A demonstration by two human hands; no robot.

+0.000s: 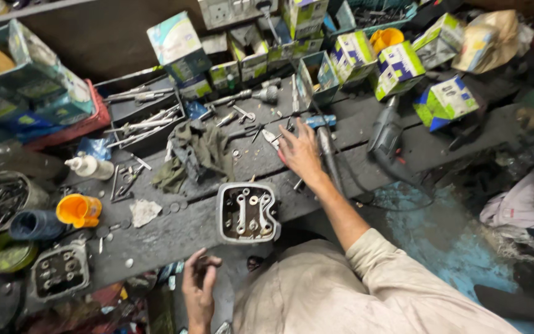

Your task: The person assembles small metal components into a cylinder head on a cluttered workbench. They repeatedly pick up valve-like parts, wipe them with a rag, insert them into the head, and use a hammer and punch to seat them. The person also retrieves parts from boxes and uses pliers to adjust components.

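1. A grimy grey plank counter (174, 232) is stretching across the workshop, carrying scattered steel tools and small cardboard boxes (397, 68).
2. A crumpled olive rag (202, 151) is lying beside a dark tray of metal rods (143, 120).
3. A cast-metal cylinder head (248, 212), rounded-rectangular and oily, is sitting at the counter's near edge.
4. The right hand (301, 154) is reaching out, fingers spread apart, touching small pliers (273, 139) past the cylinder head.
5. The left hand (199, 284) is hovering low, fingers loosely curled, gripping nothing visible.
6. An orange plastic cup (78, 210) is lying on its side.
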